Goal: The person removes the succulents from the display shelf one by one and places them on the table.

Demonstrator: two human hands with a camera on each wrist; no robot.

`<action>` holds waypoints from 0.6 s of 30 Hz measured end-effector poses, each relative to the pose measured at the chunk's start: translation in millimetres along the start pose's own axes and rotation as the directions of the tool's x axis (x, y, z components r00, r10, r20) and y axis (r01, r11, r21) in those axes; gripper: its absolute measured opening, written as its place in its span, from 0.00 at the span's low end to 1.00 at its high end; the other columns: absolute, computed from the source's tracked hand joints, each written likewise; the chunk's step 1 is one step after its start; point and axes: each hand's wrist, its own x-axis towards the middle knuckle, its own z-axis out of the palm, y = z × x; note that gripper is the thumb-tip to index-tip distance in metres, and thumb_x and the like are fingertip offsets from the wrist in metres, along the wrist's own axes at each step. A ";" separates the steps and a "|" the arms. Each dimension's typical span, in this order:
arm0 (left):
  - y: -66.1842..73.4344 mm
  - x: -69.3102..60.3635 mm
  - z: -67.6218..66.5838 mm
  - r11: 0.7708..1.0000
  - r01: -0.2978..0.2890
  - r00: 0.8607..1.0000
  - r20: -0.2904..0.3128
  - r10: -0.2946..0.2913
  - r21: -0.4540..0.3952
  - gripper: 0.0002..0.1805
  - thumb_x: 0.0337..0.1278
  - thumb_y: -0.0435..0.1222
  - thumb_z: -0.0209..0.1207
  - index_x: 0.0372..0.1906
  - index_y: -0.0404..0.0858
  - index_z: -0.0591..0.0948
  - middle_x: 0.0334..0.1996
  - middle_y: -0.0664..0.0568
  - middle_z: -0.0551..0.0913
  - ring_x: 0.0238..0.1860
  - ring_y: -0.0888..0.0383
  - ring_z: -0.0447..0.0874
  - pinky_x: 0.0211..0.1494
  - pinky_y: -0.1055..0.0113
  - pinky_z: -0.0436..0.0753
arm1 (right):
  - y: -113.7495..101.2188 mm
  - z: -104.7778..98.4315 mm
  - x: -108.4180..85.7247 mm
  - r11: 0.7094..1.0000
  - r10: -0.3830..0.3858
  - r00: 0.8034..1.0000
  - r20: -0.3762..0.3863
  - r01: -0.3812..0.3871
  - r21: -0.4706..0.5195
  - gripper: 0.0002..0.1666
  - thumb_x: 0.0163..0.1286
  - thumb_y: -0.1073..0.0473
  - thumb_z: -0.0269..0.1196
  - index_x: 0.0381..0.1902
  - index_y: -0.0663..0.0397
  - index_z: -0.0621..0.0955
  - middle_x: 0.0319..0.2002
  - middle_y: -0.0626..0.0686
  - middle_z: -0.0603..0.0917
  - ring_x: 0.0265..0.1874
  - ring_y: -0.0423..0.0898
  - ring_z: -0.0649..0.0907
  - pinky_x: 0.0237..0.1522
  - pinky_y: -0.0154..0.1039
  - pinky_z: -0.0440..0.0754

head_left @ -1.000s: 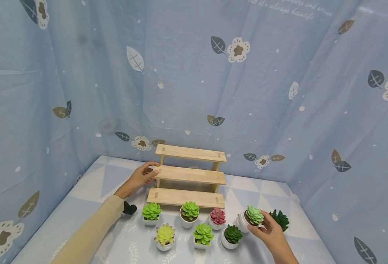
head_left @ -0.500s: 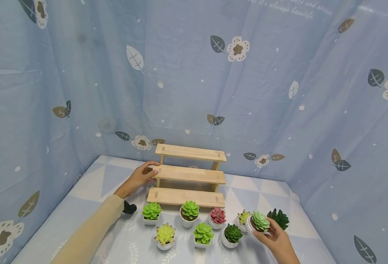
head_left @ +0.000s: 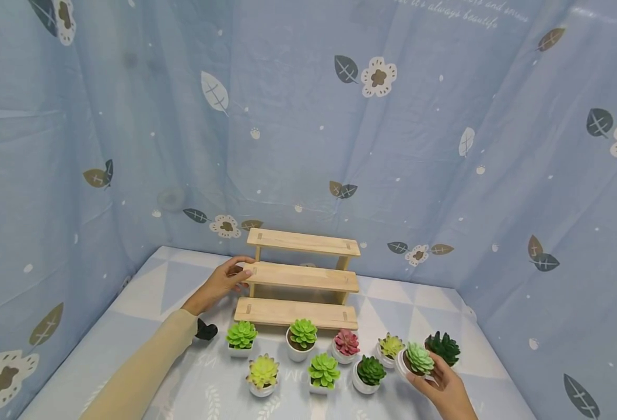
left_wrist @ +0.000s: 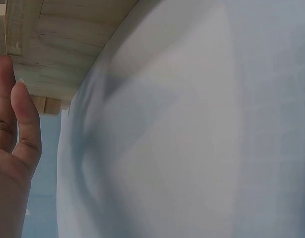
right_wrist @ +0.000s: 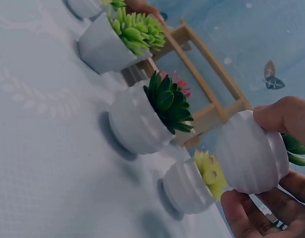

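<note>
At the left end of the three-tier wooden stand [head_left: 302,276], my left hand [head_left: 223,286] grips the middle shelf, with fingers at its edge. Below the wood in the left wrist view, part of that hand [left_wrist: 16,129] shows. My right hand [head_left: 442,385] holds a light green succulent in a white pot [head_left: 419,359] at the right of the table. Thumb and fingers pinch the pot's sides, and in the right wrist view the ribbed pot [right_wrist: 251,151] is tilted and off the cloth. A yellow-green succulent [head_left: 391,346] and a dark green plant [head_left: 443,348] stand close by.
Several potted succulents stand before the stand, among them a red one [head_left: 346,343], a dark green one [head_left: 370,371] and a yellow one [head_left: 263,371]. A small black object [head_left: 206,331] lies beside the left sleeve. A blue patterned curtain [head_left: 298,146] encloses the table.
My right hand has moved right and slightly toward me with the light green succulent, uncovering the yellow-green one behind it. The left hand and stand stay put.
</note>
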 end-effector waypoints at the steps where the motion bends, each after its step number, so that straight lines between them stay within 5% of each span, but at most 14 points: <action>1: 0.4 0.0 0.2 1.000 0.000 1.000 0.001 0.000 0.002 0.26 0.74 0.51 0.60 0.72 0.53 0.72 0.51 0.39 0.78 0.47 0.37 0.84 0.49 0.44 0.84 | 1.5 0.0 -0.2 1.000 0.005 1.000 -0.003 -0.005 -0.007 0.52 0.69 0.45 0.71 0.77 0.66 0.61 0.72 0.74 0.65 0.69 0.71 0.70 0.65 0.60 0.74; 18: 0.6 -1.2 0.2 1.000 -0.008 1.000 0.006 0.008 -0.009 0.27 0.75 0.49 0.59 0.73 0.49 0.71 0.50 0.38 0.78 0.47 0.36 0.83 0.48 0.44 0.84 | 28.5 3.3 2.8 0.999 0.040 0.995 -0.087 -0.041 -0.013 0.56 0.62 0.45 0.76 0.74 0.72 0.64 0.66 0.75 0.72 0.59 0.66 0.80 0.53 0.52 0.85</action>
